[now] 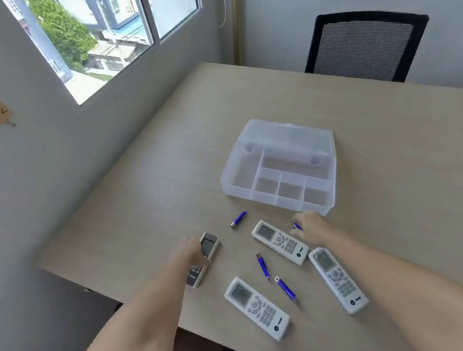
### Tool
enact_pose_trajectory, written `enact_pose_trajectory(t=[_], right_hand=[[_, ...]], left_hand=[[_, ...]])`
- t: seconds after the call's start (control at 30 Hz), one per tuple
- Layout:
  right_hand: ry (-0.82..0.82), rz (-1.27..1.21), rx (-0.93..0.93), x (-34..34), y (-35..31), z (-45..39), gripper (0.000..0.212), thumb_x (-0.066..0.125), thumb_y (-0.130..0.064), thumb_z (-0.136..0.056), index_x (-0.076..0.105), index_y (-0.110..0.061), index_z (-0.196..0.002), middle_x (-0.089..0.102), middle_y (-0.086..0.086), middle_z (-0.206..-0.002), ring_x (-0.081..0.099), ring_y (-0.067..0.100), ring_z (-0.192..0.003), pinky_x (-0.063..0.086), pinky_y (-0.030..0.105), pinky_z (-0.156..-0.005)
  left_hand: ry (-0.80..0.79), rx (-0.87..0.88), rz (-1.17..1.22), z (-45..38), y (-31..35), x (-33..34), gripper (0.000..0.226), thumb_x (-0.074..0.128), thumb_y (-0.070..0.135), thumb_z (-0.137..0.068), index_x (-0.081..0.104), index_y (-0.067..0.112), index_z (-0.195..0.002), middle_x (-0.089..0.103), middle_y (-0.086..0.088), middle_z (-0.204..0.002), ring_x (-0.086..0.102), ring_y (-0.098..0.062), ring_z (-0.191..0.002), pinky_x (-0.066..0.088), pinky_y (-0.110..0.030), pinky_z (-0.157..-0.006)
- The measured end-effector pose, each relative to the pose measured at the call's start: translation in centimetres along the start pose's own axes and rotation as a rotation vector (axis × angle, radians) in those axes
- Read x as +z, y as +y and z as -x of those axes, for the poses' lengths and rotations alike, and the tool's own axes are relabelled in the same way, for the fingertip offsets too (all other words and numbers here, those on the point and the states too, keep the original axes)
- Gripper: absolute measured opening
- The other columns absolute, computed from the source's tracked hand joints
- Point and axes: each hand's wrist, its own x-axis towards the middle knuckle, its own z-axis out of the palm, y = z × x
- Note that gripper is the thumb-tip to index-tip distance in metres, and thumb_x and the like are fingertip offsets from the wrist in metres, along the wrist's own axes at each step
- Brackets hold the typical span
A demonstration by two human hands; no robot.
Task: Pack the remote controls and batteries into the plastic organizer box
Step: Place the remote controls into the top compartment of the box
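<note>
Lying open on the desk, the clear plastic organizer box shows bare compartments, lid raised behind. Nearer than the box, three white remotes point screens toward it, long axes slanting. Left hand grips a beige remote, partly hiding it. Right hand closes on a blue battery, mostly covered; three more batteries lie scattered.

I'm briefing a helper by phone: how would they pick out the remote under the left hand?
Start at the clear organizer box on the table. Come toward the near left edge: the remote under the left hand is beige with a darker top, unlike the three white remotes.
</note>
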Motion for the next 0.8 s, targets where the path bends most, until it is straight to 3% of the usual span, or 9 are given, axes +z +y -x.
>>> enact_pose_trajectory(t=[0.1, 0.23, 0.3, 0.37, 0.43, 0.47, 0.57, 0.7, 0.8], right_hand=[[-0.071, 0.139, -0.018, 2.7, -1.0, -0.1, 0.05, 0.061, -0.044, -0.084, 0.057, -0.01, -0.12, 0.053, 0.013, -0.124, 0.05, 0.031, -0.118, 0.043, 0.04, -0.098], [-0.064, 0.227, -0.013, 5.2, -1.8, -0.4, 0.063, 0.061, -0.049, -0.081, 0.047, -0.01, -0.128, 0.047, 0.012, -0.132, 0.045, 0.029, -0.123, 0.041, 0.038, -0.101], [-0.026, 0.266, -0.006, 5.6, -1.9, -0.7, 0.061, 0.061, -0.048, -0.08, 0.047, -0.011, -0.126, 0.05, 0.01, -0.131, 0.047, 0.027, -0.121, 0.04, 0.036, -0.101], [-0.024, 0.302, -0.02, 5.8, -1.9, -1.0, 0.055, 0.059, -0.044, -0.079, 0.049, -0.011, -0.121, 0.054, 0.008, -0.126, 0.049, 0.026, -0.117, 0.04, 0.035, -0.098], [-0.043, 0.251, -0.047, 5.6, -1.7, -1.4, 0.051, 0.058, -0.041, -0.075, 0.05, -0.012, -0.115, 0.054, 0.006, -0.12, 0.05, 0.026, -0.112, 0.04, 0.035, -0.094], [-0.053, 0.156, -0.056, 5.4, -1.5, -1.6, 0.049, 0.059, -0.041, -0.073, 0.05, -0.013, -0.113, 0.053, 0.005, -0.116, 0.051, 0.026, -0.108, 0.042, 0.034, -0.091], [-0.054, -0.235, -0.091, 3.7, -1.3, -1.8, 0.046, 0.063, -0.042, -0.071, 0.048, -0.016, -0.106, 0.053, 0.001, -0.105, 0.056, 0.02, -0.094, 0.052, 0.034, -0.079], [0.136, -0.482, -0.092, -1.1, -0.2, -3.5, 0.042, 0.066, -0.049, -0.07, 0.046, -0.027, -0.1, 0.063, -0.011, -0.092, 0.063, 0.006, -0.079, 0.049, 0.02, -0.061], [0.285, -0.603, -0.004, -5.2, 1.7, -6.4, 0.044, 0.072, -0.044, -0.068, 0.05, -0.028, -0.103, 0.063, -0.017, -0.089, 0.063, 0.001, -0.079, 0.045, 0.012, -0.06]], left_hand=[[0.025, -0.018, -0.009, 0.1, -0.6, 1.7, 0.075, 0.073, 0.042, -0.075, 0.039, 0.002, -0.127, 0.044, -0.017, -0.13, 0.043, -0.031, -0.123, 0.04, -0.035, -0.1], [0.109, 0.042, 0.082, -0.3, -0.9, 2.2, 0.055, 0.067, 0.036, -0.076, 0.043, 0.005, -0.115, 0.049, -0.015, -0.119, 0.049, -0.032, -0.11, 0.042, -0.036, -0.088], [0.163, 0.074, 0.279, -0.9, -0.6, 1.1, 0.043, 0.067, 0.03, -0.078, 0.044, 0.007, -0.106, 0.05, -0.012, -0.108, 0.052, -0.032, -0.102, 0.043, -0.038, -0.084], [0.218, 0.09, 0.552, -1.6, 0.5, -1.2, 0.037, 0.068, 0.021, -0.077, 0.041, 0.011, -0.1, 0.049, -0.007, -0.094, 0.054, -0.028, -0.087, 0.046, -0.039, -0.07], [0.263, 0.141, 0.69, -2.9, 2.3, -4.7, 0.043, 0.07, 0.02, -0.076, 0.039, 0.015, -0.106, 0.051, -0.003, -0.089, 0.053, -0.021, -0.076, 0.045, -0.03, -0.055], [0.279, 0.188, 0.742, -3.7, 3.5, -6.5, 0.047, 0.071, 0.021, -0.077, 0.038, 0.016, -0.111, 0.054, -0.002, -0.091, 0.055, -0.02, -0.077, 0.044, -0.027, -0.054], [0.294, 0.343, 0.927, -6.4, 7.7, -11.6, 0.053, 0.066, 0.025, -0.087, 0.034, 0.016, -0.129, 0.059, -0.003, -0.107, 0.058, -0.018, -0.09, 0.049, -0.028, -0.068], [0.189, 0.389, 1.004, -10.3, 12.6, -14.9, 0.043, 0.044, 0.017, -0.1, 0.025, 0.011, -0.137, 0.053, -0.016, -0.12, 0.055, -0.025, -0.103, 0.05, -0.05, -0.095], [0.148, 0.332, 0.912, -13.4, 14.6, -14.5, 0.04, 0.039, 0.008, -0.099, 0.026, 0.008, -0.137, 0.05, -0.018, -0.12, 0.054, -0.031, -0.106, 0.05, -0.052, -0.092]])
